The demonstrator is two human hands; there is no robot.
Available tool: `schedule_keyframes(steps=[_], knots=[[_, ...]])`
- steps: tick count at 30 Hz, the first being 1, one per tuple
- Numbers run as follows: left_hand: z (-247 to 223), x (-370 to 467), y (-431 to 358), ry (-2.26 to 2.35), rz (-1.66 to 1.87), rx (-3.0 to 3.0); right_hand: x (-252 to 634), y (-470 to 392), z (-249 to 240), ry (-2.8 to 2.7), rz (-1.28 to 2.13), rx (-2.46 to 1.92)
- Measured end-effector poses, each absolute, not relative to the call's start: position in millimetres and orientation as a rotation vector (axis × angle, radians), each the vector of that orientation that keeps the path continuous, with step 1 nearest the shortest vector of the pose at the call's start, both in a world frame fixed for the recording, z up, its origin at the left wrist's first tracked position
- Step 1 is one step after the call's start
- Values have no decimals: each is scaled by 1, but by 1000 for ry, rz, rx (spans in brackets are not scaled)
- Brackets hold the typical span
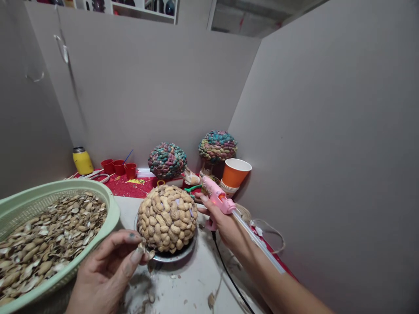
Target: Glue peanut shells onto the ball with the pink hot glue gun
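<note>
A dome covered in peanut shells (166, 218) sits in a shallow metal dish (173, 256) in front of me. Small gaps near its top and right side show a lilac surface beneath. My left hand (111, 266) pinches a small piece of shell (149, 254) at the dome's lower left. In my right hand (218, 220) is a pink glue gun (218, 194), its nozzle pointing up and away, with a clear glue stick (258, 242) out of its back. A green basket (113, 209) full of loose shells stands beside my left hand.
Two painted shell-covered domes (167, 160) stand at the back. Orange paper cups (236, 173), red cups (118, 167) and a yellow jar (82, 161) are near the grey partition (157, 87). A black cord (229, 277) crosses the table; shell bits lie scattered.
</note>
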State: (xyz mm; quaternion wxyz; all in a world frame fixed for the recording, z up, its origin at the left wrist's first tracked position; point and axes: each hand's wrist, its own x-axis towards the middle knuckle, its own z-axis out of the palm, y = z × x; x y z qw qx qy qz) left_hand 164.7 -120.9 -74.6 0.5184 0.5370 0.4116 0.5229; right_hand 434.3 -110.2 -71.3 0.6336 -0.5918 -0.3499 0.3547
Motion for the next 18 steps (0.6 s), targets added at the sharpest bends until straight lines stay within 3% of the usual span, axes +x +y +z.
schedule_keyframes(steps=[11,18], knots=[[-83,169,-125,777,1413,1691,431,-126,-51,-915,686,-1320],[-103,167,-116,619,1258,2287,428,-135,-39,-1012,629,-1247]])
